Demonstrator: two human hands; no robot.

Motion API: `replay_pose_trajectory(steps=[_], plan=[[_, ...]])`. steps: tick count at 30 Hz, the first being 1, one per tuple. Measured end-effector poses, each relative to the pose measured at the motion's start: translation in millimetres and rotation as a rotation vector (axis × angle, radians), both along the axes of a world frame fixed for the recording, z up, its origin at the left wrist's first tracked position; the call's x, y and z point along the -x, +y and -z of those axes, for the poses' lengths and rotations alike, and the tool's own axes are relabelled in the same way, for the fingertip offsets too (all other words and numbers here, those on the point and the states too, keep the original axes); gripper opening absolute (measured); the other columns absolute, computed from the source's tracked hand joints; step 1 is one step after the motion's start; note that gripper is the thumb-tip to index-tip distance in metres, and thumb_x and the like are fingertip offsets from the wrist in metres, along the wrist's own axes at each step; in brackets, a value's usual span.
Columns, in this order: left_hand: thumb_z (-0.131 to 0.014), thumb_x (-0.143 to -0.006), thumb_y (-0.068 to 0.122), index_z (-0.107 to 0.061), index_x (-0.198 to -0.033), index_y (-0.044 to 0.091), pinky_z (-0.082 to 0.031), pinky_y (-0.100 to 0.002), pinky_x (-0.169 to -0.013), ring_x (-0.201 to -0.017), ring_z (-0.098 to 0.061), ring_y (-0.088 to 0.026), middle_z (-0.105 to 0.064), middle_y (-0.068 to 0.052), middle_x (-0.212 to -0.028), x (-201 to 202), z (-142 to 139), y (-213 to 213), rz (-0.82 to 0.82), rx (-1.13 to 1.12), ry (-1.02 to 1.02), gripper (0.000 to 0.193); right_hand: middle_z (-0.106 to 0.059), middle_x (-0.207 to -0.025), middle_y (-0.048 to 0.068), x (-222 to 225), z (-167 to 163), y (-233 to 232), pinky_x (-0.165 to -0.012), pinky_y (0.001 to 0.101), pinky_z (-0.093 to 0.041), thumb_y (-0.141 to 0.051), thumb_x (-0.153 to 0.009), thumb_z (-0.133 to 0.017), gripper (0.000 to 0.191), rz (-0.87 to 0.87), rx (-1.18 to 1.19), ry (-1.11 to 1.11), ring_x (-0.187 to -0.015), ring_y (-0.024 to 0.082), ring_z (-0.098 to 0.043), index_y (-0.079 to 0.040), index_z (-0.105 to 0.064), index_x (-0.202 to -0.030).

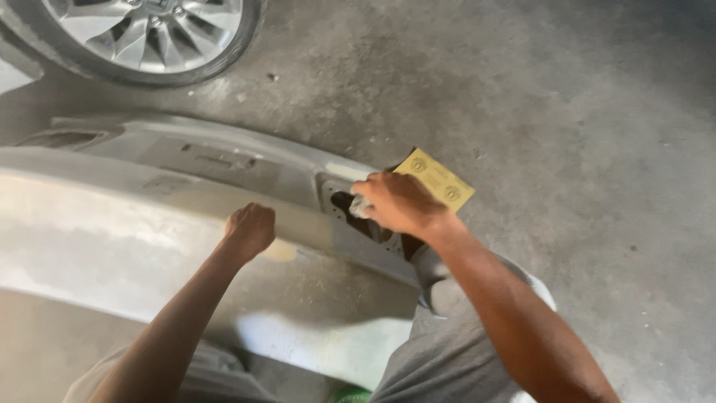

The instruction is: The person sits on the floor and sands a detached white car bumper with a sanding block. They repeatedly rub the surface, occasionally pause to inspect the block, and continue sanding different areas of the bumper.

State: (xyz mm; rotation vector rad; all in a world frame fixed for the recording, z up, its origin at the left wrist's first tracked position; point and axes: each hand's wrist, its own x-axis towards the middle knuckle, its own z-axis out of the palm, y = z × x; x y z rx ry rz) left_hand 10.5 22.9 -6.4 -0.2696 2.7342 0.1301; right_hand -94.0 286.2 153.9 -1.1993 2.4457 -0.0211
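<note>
Grey-white car bumper (pixel 112 224) lies across the left half of the frame on the concrete floor (pixel 582 149), its surface dull and patchy. No containers in view.

Left hand (pixel 250 230), centre of frame: closed into a fist, knuckles pressed against the bumper's upper edge; whether anything is inside the fist cannot be told. Forearm runs up from the lower left.

Right hand (pixel 399 203), just right of centre: fingers curled over a folded yellow sheet of sandpaper (pixel 436 179), gripping it at the rim of an opening (pixel 365 220) in the bumper's end. The sheet's free corner sticks out toward the upper right. Forearm comes from the lower right, over a grey-clad knee (pixel 447 298).

Alloy wheel (pixel 145 33), upper left.
</note>
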Motion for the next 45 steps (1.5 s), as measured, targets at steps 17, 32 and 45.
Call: replay_pose_trajectory(steps=[17, 32, 45], plan=[[-0.049, -0.089, -0.012, -0.057, -0.141, 0.011, -0.051, -0.044, -0.104, -0.126, -0.061, -0.032, -0.063, -0.015, -0.137, 3, -8, -43, 0.051, -0.184, -0.181, 0.057, -0.075, -0.115, 0.011, 11, -16, 14, -0.089, 0.0419, -0.060, -0.026, -0.096, -0.066, 0.061, 0.043, 0.116, -0.163, -0.095, 0.023, -0.076, -0.019, -0.045, -0.152], [-0.041, -0.091, -0.011, -0.041, -0.155, 0.010, -0.056, -0.042, -0.105, -0.120, -0.072, -0.029, -0.056, -0.010, -0.150, 6, -37, -31, -0.053, -0.299, -0.354, 0.067, -0.079, -0.109, 0.008, 33, 36, 4, -0.066, 0.0354, -0.063, -0.037, -0.097, -0.066, 0.055, -0.010, -0.147, -0.127, -0.066, 0.023, -0.071, -0.026, -0.053, -0.149], [-0.052, -0.101, 0.020, -0.052, -0.145, 0.011, -0.027, -0.046, -0.125, -0.157, -0.027, -0.026, -0.040, -0.010, -0.163, -31, -11, -63, -0.039, -0.060, 0.068, 0.045, -0.077, -0.115, 0.011, -57, 128, -126, -0.088, 0.0332, -0.056, -0.028, -0.095, -0.072, 0.036, 0.233, 0.716, -0.339, -0.100, 0.023, -0.072, -0.009, -0.073, -0.126]])
